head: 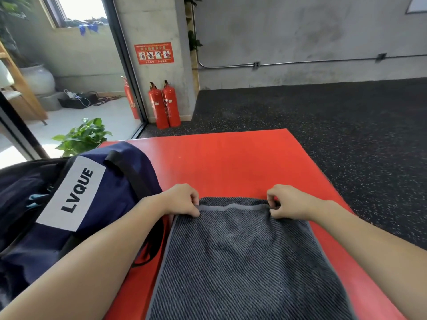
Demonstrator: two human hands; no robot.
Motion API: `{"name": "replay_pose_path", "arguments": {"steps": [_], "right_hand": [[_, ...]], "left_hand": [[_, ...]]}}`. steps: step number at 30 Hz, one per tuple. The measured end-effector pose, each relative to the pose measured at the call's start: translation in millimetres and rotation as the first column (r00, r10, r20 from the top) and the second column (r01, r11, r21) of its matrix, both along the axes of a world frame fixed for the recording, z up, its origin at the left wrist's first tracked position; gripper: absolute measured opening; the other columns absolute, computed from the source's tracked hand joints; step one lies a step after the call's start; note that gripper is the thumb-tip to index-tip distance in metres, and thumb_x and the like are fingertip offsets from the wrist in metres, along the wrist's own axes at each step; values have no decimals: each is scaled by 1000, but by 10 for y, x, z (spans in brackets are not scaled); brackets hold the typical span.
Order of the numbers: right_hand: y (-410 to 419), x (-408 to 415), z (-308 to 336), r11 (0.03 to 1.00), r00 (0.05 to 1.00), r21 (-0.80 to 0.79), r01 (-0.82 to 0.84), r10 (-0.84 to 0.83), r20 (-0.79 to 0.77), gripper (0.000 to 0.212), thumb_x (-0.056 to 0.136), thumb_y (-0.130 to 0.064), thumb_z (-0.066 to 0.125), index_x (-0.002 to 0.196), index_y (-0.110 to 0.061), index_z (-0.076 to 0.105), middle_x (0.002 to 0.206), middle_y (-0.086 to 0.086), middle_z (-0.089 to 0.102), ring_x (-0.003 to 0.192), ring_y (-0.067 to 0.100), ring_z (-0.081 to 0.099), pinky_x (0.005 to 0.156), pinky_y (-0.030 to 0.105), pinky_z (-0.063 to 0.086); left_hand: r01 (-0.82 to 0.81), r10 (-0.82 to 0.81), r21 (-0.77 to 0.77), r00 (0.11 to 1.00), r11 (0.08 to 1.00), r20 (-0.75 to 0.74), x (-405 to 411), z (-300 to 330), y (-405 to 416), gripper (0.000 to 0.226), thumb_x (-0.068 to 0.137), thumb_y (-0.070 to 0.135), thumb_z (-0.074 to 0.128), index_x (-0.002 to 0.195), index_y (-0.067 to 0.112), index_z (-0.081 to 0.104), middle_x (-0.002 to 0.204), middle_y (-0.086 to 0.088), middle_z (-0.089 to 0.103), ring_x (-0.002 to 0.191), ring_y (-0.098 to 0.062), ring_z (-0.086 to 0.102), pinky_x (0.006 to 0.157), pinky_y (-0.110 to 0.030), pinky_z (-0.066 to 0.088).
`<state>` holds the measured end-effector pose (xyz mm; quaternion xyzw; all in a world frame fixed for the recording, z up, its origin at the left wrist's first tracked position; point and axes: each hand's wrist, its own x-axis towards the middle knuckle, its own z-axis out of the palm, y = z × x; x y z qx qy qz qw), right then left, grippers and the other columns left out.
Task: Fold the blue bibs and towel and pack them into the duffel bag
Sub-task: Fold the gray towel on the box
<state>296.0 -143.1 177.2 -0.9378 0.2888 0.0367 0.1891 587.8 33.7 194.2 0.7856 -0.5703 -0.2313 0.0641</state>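
A dark grey striped towel [242, 257] lies flat on the red mat [231, 162], running from the near edge of the view to the middle. My left hand [182, 199] pinches its far left corner and my right hand [288, 204] pinches its far right corner, both at the hemmed far edge. A navy duffel bag [111, 204] with a white "LVQUE" label lies on the left beside the towel, its opening at the far left showing a bit of light blue cloth [34, 200] inside.
The mat sits on dark speckled floor [346, 139]. Two red fire extinguishers [164, 105] stand by a concrete pillar ahead. A potted green plant [83, 137] and a glass partition are at the left behind the bag.
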Motion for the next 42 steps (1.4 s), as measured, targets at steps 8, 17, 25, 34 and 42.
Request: {"name": "replay_pose_path", "arguments": {"steps": [8, 17, 25, 34, 42], "right_hand": [[61, 44, -1, 984, 993, 173, 45, -63, 98, 17, 65, -20, 69, 76, -31, 60, 82, -3, 66, 63, 14, 53, 61, 39, 49], [43, 217, 21, 978, 999, 209, 23, -28, 23, 43, 71, -28, 72, 107, -48, 63, 114, -19, 62, 107, 6, 59, 98, 41, 48], [501, 829, -43, 992, 985, 45, -119, 113, 129, 40, 76, -57, 74, 111, -39, 67, 125, -12, 53, 119, 14, 49, 102, 46, 36], [573, 1058, 53, 988, 983, 67, -138, 129, 131, 23, 82, -48, 74, 81, -31, 59, 86, -10, 60, 85, 14, 53, 79, 37, 34], [611, 881, 310, 977, 977, 21, -214, 214, -10, 34, 86, -52, 71, 71, -28, 52, 70, -6, 54, 68, 17, 50, 59, 31, 32]], "left_hand": [[-23, 22, -3, 991, 1000, -131, 28, 116, -88, 15, 71, 23, 82, 69, 19, 68, 62, 12, 59, 60, -4, 52, 60, -22, 41], [8, -10, 27, 998, 1000, 54, 13, 51, -72, 20, 75, 34, 85, 84, 19, 75, 79, 9, 71, 72, -5, 61, 62, -20, 47], [83, -77, -88, 995, 993, 69, -23, 146, -44, 12, 78, 27, 84, 82, 22, 74, 84, 13, 70, 79, -1, 61, 67, -15, 44], [191, -178, -91, 974, 977, 137, -53, 281, 57, 20, 85, 35, 76, 95, 21, 66, 84, 13, 58, 77, -6, 54, 63, -23, 38], [177, -151, -169, 976, 970, 158, -75, 534, 198, 16, 80, 29, 82, 86, 22, 70, 80, 14, 60, 79, -10, 57, 69, -26, 42]]}}
